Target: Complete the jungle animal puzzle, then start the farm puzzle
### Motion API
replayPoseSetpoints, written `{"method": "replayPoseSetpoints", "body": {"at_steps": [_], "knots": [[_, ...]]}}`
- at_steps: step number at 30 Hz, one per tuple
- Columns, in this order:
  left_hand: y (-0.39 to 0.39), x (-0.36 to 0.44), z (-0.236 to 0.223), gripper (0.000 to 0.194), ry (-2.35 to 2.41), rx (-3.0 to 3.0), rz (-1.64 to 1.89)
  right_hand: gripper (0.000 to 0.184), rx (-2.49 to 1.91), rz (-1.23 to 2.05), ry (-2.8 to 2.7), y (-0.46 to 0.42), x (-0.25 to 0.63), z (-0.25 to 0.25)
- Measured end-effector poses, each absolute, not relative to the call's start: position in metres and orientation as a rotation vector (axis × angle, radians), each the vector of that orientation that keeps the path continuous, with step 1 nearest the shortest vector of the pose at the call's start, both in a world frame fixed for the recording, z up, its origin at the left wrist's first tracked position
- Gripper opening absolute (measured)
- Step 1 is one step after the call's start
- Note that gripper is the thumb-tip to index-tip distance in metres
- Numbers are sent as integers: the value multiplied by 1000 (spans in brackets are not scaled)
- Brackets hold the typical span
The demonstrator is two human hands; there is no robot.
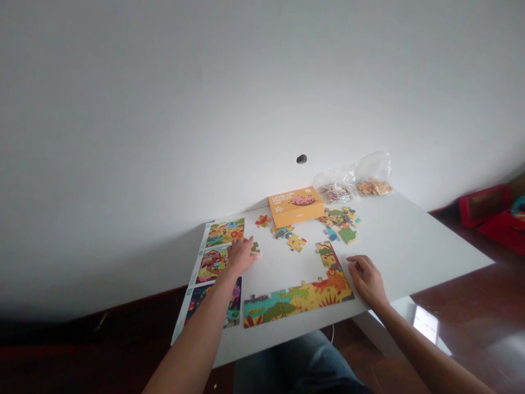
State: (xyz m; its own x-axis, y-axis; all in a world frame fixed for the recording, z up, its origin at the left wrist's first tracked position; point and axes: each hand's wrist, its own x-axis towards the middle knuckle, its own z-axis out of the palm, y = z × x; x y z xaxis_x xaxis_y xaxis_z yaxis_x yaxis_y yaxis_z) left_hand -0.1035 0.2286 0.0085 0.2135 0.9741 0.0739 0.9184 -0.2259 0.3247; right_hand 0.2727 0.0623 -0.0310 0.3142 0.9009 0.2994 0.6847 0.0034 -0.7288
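My left hand (pixel 240 255) is over the right edge of a picture sheet (pixel 198 293), its fingers partly stretched out over the upper pictures. Just right of its fingers is a green puzzle piece (pixel 256 249); no grip on it shows. My right hand (pixel 368 280) rests at the table's right part with loosely bent fingers, apart and holding nothing visible. Left of it stands the joined right edge of a jigsaw (pixel 334 279), with a lion on it. The joined bottom strip (pixel 279 309) runs leftward along the table's front, showing water, a bush and a crocodile.
An orange puzzle box (pixel 296 207) stands at the back near the wall. Loose pieces (pixel 296 242) lie before it, and another pile (pixel 338 218) to its right. Clear bags of pieces (pixel 374 186) sit behind. A lit phone (pixel 425 324) lies below the table at right.
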Motion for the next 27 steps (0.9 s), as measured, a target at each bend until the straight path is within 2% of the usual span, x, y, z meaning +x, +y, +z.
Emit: {"method": "replayPoseSetpoints", "body": {"at_steps": [5,10,16,20,24,27], "knots": [[227,-88,15,45,1669,2164,579,32,-1762,341,-1428,61,275,-31],[193,-31,25,62,1293,2140,665,34,-1738,415,-1391,59,264,-22],[156,31,46,75,665,2245,620,39,-1550,797,-1535,71,220,13],[148,37,40,66,788,2207,747,29,-1508,966,-1354,83,207,17],[134,31,12,46,1145,1985,932,40,-1513,1234,-1004,87,209,8],[124,31,-9,28,1206,1925,926,45,-1605,1192,-1074,86,212,2]]}}
